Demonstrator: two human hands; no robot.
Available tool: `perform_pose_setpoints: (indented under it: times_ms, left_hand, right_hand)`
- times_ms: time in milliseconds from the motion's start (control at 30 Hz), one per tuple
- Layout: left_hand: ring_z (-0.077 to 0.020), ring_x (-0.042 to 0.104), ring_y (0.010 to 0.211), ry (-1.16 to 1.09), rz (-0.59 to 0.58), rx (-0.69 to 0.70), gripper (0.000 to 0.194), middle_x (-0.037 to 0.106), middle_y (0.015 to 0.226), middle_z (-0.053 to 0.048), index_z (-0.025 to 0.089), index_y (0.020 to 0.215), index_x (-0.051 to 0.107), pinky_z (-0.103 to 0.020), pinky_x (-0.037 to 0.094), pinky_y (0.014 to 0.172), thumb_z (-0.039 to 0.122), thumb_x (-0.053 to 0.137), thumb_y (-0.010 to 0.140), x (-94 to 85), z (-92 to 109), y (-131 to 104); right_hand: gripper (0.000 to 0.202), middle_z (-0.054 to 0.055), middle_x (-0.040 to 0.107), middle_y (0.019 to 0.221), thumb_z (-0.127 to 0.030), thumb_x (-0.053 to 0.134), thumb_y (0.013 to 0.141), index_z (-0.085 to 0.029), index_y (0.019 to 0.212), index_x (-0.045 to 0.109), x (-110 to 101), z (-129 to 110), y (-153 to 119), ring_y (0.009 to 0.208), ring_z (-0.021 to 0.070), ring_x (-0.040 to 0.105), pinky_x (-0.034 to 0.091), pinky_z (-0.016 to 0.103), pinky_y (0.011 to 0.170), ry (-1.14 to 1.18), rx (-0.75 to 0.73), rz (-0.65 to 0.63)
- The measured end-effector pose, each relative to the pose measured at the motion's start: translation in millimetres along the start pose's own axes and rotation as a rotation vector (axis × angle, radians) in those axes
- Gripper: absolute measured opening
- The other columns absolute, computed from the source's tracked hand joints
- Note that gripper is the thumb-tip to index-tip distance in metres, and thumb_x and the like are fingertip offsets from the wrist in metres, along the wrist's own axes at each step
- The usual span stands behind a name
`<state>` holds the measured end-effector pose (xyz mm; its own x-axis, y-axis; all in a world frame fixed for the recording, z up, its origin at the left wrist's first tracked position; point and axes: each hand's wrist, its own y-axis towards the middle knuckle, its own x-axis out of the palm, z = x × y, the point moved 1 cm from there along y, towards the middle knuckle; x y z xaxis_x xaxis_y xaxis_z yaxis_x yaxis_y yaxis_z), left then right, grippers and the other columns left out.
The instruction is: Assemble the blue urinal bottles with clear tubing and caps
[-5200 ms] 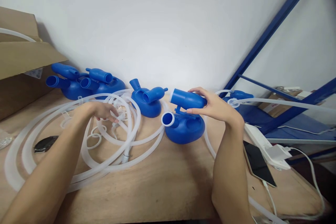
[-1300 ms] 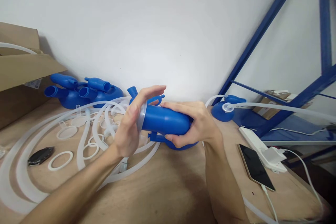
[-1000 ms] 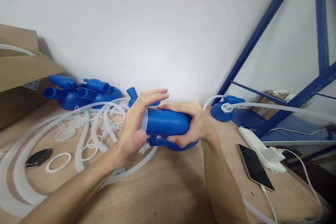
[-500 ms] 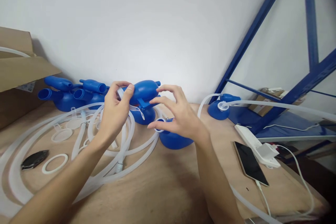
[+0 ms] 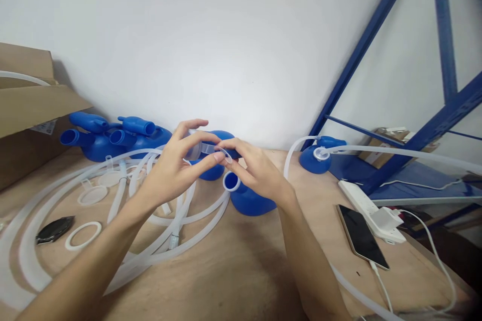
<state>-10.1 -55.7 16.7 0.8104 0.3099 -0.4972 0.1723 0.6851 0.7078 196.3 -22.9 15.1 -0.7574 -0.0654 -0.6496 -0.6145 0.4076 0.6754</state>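
Note:
In front of me both hands meet on a translucent plastic cap with a strap [image 5: 208,149] and a loop at its end. My left hand [image 5: 175,163] pinches the strap near the loop between thumb and index finger, its other fingers raised. My right hand [image 5: 256,165] closes its thumb and fingers on the loop from the other side. Right behind the hands stands a blue urinal bottle [image 5: 213,173], partly hidden by them. Below my right hand another blue urinal bottle [image 5: 250,203] lies with its white-rimmed mouth toward the left.
Coiled translucent tubes [image 5: 181,218] cover the left of the table, with loose caps [image 5: 93,195], a white ring [image 5: 83,235] and a black object [image 5: 55,229]. More blue bottles [image 5: 100,148] stand by a cardboard box [image 5: 33,110]. A phone [image 5: 362,235] and power strip [image 5: 361,198] lie right.
My right hand has moved left from open beside the blue bottle and closed on the cap's loop. My left hand has shifted right, bringing the strap between both hands.

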Motion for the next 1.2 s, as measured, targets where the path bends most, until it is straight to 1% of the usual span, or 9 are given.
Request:
perform_pose_setpoints:
  times_ms: [100, 167, 267, 400, 600, 733, 867, 933, 1200]
  left_hand:
    - [-0.0294, 0.054, 0.134, -0.025, -0.016, 0.060, 0.022, 0.059, 0.136, -0.008, 0.027, 0.107, 0.077, -0.038, 0.055, 0.095, 0.043, 0.067, 0.096, -0.4, -2.3, 0.5]
    - [-0.0282, 0.056, 0.131, -0.035, -0.001, 0.076, 0.017, 0.061, 0.135, -0.007, 0.026, 0.101, 0.077, -0.035, 0.055, 0.091, 0.039, 0.068, 0.096, -0.1, -2.9, 0.7]
    - [-0.0252, 0.061, 0.122, -0.001, 0.067, 0.096, 0.013, 0.063, 0.132, -0.007, 0.023, 0.098, 0.074, -0.032, 0.055, 0.084, 0.033, 0.066, 0.097, 2.1, -0.1, -0.6]
    - [-0.0217, 0.065, 0.111, 0.078, 0.114, 0.140, 0.013, 0.063, 0.130, -0.008, 0.020, 0.100, 0.069, -0.028, 0.054, 0.073, 0.029, 0.059, 0.101, 8.0, 6.4, -3.9]
    - [-0.0227, 0.063, 0.108, 0.261, 0.244, 0.298, 0.010, 0.061, 0.122, -0.010, 0.020, 0.106, 0.064, -0.040, 0.054, 0.094, 0.022, 0.055, 0.103, 16.9, 5.7, -7.4]
    - [-0.0244, 0.061, 0.109, 0.310, 0.342, 0.345, 0.008, 0.060, 0.120, -0.010, 0.023, 0.107, 0.062, -0.042, 0.055, 0.092, 0.022, 0.056, 0.102, 25.0, 4.4, -11.6]
    - [-0.0253, 0.059, 0.110, 0.317, 0.432, 0.333, 0.010, 0.059, 0.120, -0.010, 0.025, 0.108, 0.062, -0.043, 0.054, 0.090, 0.020, 0.057, 0.101, 32.7, 6.3, -17.0]
    - [-0.0254, 0.058, 0.111, 0.309, 0.448, 0.316, 0.012, 0.058, 0.121, -0.010, 0.026, 0.109, 0.062, -0.044, 0.054, 0.091, 0.020, 0.056, 0.101, 34.8, 7.8, -19.2]
    - [-0.0275, 0.057, 0.115, 0.321, 0.425, 0.213, 0.015, 0.056, 0.124, -0.010, 0.029, 0.113, 0.060, -0.049, 0.054, 0.094, 0.022, 0.053, 0.102, 42.9, 10.1, -25.2]
  right_hand:
    - [0.032, 0.006, 0.067, 0.118, -0.037, 0.070, 0.096, -0.024, 0.122, 0.055, -0.5, 0.8, -1.6, 0.098, 0.0195, 0.067, 0.056, 0.032, 0.079, 0.095, 0.090, 0.017]
    - [0.039, 0.005, 0.064, 0.115, -0.042, 0.074, 0.091, -0.024, 0.117, 0.051, -1.1, 0.4, -1.8, 0.095, 0.0185, 0.065, 0.055, 0.030, 0.075, 0.166, 0.124, 0.035]
    - [0.028, 0.001, 0.060, 0.101, -0.039, 0.069, 0.095, -0.024, 0.105, 0.049, -1.9, -0.3, -0.9, 0.086, 0.0146, 0.061, 0.053, 0.029, 0.076, 0.193, 0.114, 0.091]
    - [0.017, 0.000, 0.058, 0.094, -0.033, 0.064, 0.098, -0.024, 0.102, 0.050, -1.1, 1.1, -0.9, 0.077, 0.0126, 0.057, 0.051, 0.028, 0.073, 0.109, 0.068, 0.182]
    - [0.015, -0.002, 0.063, 0.091, -0.022, 0.060, 0.094, -0.026, 0.103, 0.050, 6.9, 0.1, -1.3, 0.069, 0.0121, 0.056, 0.050, 0.029, 0.067, -0.112, -0.132, 0.308]
    - [0.018, -0.003, 0.062, 0.085, -0.017, 0.056, 0.091, -0.026, 0.104, 0.047, 13.7, -2.4, 1.5, 0.064, 0.0119, 0.057, 0.051, 0.030, 0.066, -0.256, -0.279, 0.404]
    - [0.019, -0.002, 0.060, 0.083, -0.016, 0.054, 0.091, -0.026, 0.105, 0.045, 19.1, -2.8, 2.2, 0.063, 0.0132, 0.057, 0.048, 0.030, 0.060, -0.301, -0.374, 0.470]
    - [0.018, -0.002, 0.059, 0.081, -0.016, 0.053, 0.091, -0.026, 0.104, 0.045, 20.7, -3.3, 1.2, 0.062, 0.0137, 0.056, 0.047, 0.030, 0.059, -0.286, -0.372, 0.481]
    - [0.009, -0.003, 0.059, 0.078, -0.022, 0.050, 0.087, -0.027, 0.094, 0.047, 21.0, -10.2, -1.3, 0.056, 0.0135, 0.053, 0.046, 0.034, 0.061, -0.164, -0.204, 0.412]
